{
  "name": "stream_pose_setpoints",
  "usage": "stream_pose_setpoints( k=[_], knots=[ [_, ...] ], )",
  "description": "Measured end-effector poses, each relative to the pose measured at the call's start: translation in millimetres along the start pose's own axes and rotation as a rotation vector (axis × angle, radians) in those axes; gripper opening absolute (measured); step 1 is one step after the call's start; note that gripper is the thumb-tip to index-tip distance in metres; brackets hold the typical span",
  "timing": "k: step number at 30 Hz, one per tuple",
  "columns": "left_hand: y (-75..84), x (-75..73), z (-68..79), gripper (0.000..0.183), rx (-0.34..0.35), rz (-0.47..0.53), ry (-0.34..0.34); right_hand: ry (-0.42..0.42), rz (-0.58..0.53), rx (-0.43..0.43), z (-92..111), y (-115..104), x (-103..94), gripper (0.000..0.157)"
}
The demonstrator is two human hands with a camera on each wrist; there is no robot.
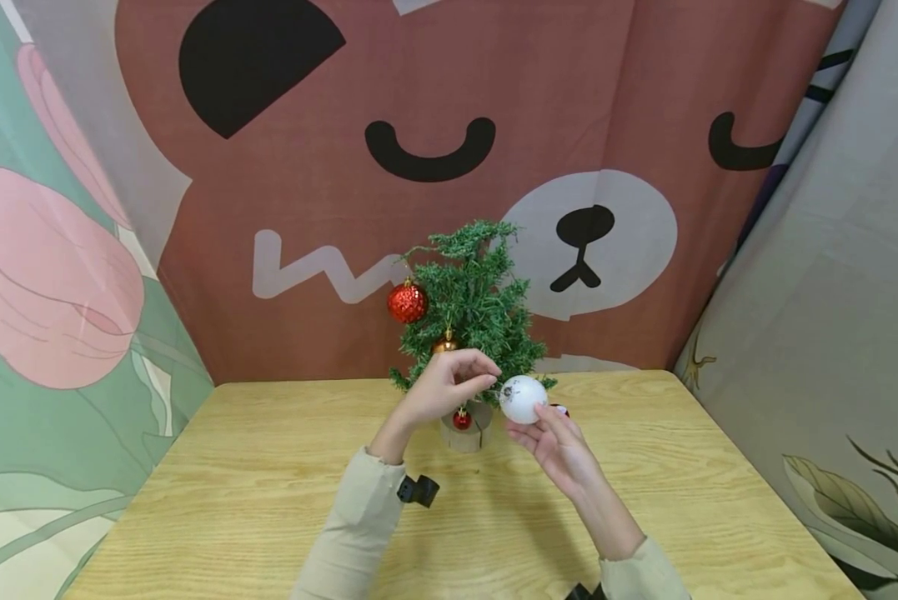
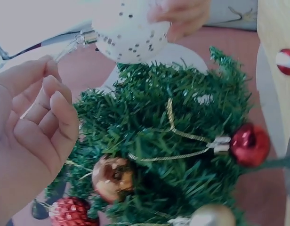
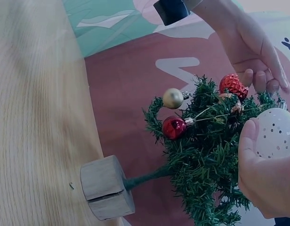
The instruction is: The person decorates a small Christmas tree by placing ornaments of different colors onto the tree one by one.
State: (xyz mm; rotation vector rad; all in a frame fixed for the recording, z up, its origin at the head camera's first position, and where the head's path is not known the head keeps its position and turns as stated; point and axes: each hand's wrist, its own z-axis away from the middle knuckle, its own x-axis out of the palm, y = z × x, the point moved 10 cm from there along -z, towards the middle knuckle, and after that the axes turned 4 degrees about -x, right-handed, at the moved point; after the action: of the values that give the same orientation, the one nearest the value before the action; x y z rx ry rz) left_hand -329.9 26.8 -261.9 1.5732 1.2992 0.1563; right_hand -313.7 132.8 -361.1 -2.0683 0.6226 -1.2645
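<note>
My right hand (image 1: 561, 450) holds a white Christmas bauble (image 1: 524, 400) dotted with silver spots, its thumb and fingers around the side. From the left, the thumb and forefinger of my left hand (image 2: 36, 113) pinch the thin hanging loop (image 2: 66, 51) at the bauble's silver cap. Both hands are in front of a small green Christmas tree (image 1: 471, 292) on a round wooden base (image 3: 105, 188). On its branches hang a glittery red bauble (image 1: 407, 302), a copper bauble (image 2: 113, 179), a small shiny red bauble (image 2: 249, 145) and a pale gold bauble (image 3: 173, 98).
The tree stands near the back edge of a wooden table (image 1: 268, 500). A small red and white object (image 1: 559, 411) shows on the table behind my right hand. Printed curtains (image 1: 306, 167) close in the back and sides.
</note>
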Motion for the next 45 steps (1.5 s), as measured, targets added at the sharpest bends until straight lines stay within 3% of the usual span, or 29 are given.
stream_pose_setpoints(
  k=[2, 6, 9, 13, 18, 24, 33, 39, 45],
  knots=[
    [6.1, -0.4, 0.3, 0.01, 0.041, -0.119, 0.011, -0.008, -0.002, -0.004, 0, -1, 0.6, 0.029],
    [19.2, 2.8, 2.1, 0.006, 0.102, -0.461, 0.024, -0.018, 0.003, -0.008, 1, -2, 1.1, 0.029],
    [21.2, 7.6, 3.2, 0.013, 0.072, -0.66, 0.001, -0.026, 0.012, -0.012, 1, -2, 1.5, 0.029],
    [17.8, 12.7, 4.1, 0.02, 0.002, -0.789, -0.045, -0.022, 0.032, -0.014, 1, -1, 1.2, 0.028],
    [22.4, 14.2, 5.5, 0.021, 0.018, -0.86, -0.02, -0.006, 0.049, -0.026, 0, -1, 0.5, 0.025],
    [30.3, 10.5, 7.7, 0.017, 0.084, -0.917, 0.09, 0.004, 0.05, -0.032, -2, -1, 2.8, 0.024],
    [44.3, 8.5, 11.4, 0.015, 0.229, -1.071, 0.245, 0.117, 0.157, -0.012, -6, -3, -0.7, 0.03],
    [52.1, 4.9, 11.9, 0.014, 0.289, -1.084, 0.323, 0.221, 0.194, -0.007, -7, -6, -1.7, 0.027],
    [55.2, 0.8, 8.9, 0.015, 0.291, -1.105, 0.356, 0.237, 0.254, -0.028, -11, -13, 4.6, 0.032]
  ],
)
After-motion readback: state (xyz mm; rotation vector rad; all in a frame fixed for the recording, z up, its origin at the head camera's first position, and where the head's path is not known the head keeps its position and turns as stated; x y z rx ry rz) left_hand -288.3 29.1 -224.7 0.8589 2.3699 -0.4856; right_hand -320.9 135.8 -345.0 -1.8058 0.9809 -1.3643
